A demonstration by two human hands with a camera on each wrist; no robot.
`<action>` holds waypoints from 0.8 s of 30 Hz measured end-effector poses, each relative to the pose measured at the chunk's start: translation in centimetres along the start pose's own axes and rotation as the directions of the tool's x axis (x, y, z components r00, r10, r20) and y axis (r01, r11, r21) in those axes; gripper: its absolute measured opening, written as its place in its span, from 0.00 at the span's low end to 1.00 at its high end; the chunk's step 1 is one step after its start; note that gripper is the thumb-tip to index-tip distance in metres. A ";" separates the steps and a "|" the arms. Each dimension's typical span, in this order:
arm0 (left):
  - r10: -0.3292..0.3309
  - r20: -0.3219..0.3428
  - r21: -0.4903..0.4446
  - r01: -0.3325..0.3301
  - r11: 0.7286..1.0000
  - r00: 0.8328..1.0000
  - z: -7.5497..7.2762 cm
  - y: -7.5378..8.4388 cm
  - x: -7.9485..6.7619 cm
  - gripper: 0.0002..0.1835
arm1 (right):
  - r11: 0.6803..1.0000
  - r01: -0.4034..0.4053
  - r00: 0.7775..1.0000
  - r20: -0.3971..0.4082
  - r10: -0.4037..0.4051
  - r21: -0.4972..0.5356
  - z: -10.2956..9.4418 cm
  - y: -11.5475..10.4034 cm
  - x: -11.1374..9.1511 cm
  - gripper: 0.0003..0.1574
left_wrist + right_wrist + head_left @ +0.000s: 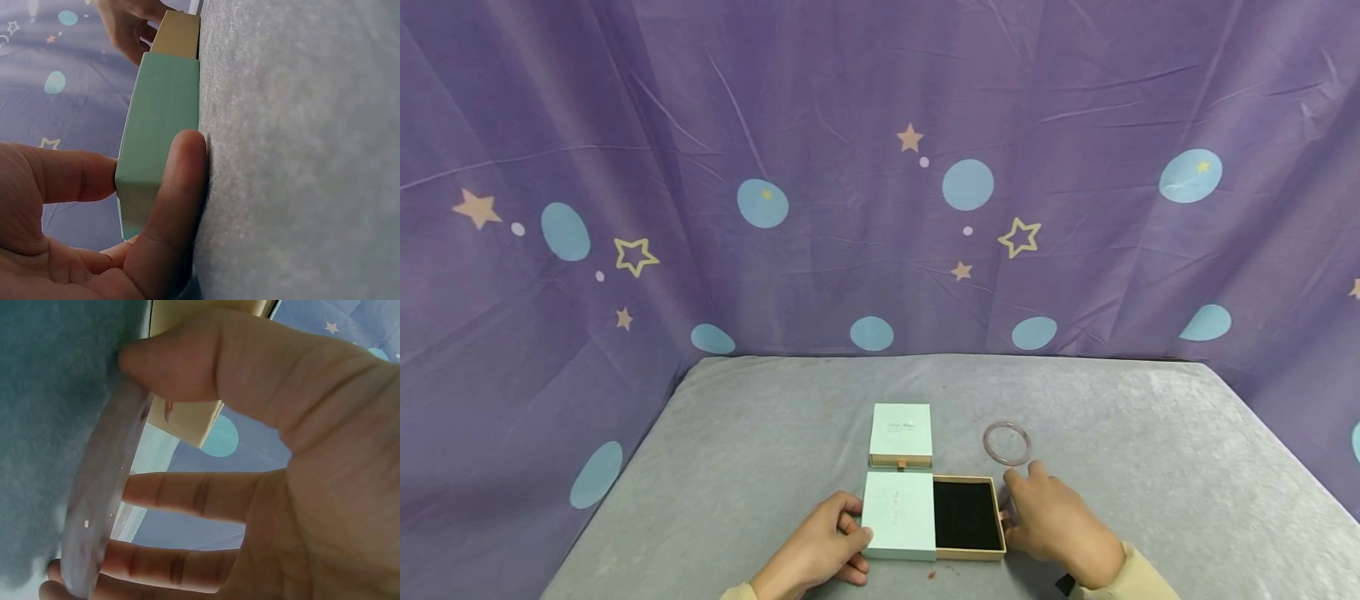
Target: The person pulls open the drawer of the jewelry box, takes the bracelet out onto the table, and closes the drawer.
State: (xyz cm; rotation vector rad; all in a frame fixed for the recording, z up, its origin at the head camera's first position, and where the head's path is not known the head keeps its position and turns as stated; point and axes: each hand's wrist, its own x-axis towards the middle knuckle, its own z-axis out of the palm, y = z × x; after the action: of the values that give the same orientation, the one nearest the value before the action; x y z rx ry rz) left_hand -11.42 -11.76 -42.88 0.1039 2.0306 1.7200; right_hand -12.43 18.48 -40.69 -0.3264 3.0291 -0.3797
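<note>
My left hand (820, 542) grips the left end of a mint-green drawer box (898, 517), with a finger along its near side in the left wrist view. Its tan-edged drawer (968, 553) is slid out to the right, showing a black lining (966, 515). At the drawer's right end is my right hand (1060, 521). In the right wrist view, its thumb and fingers hold a translucent pale bangle (103, 487) by the edge, close to the drawer's end. The hand hides most of this bangle in the head view.
Another mint-green box (901, 433), closed, lies just behind the first. A second pale pinkish bangle (1007, 443) lies flat beyond my right fingertips. Grey cloth (760, 442) covers the table, and a purple patterned curtain (850, 250) hangs behind and at the sides.
</note>
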 end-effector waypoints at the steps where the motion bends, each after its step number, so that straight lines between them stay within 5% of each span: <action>1: -0.001 0.000 -0.001 0.001 1.000 1.000 0.0 0.0 0.0 0.20 | 1.000 0.001 1.000 0.000 -0.001 -0.002 0.0 0.0 0.0 0.31; 24: 0.006 -0.016 -0.002 -0.006 1.000 1.000 0.0 0.0 0.0 0.20 | 1.000 0.024 1.000 0.010 -0.024 -0.014 0.2 0.0 -0.1 0.26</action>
State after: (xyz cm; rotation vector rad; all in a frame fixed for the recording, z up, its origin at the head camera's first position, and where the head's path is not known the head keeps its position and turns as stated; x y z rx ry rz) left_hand -11.37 -11.74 -42.89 0.0964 2.0418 1.7317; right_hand -12.31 18.47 -40.85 -0.3643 3.0222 -0.3569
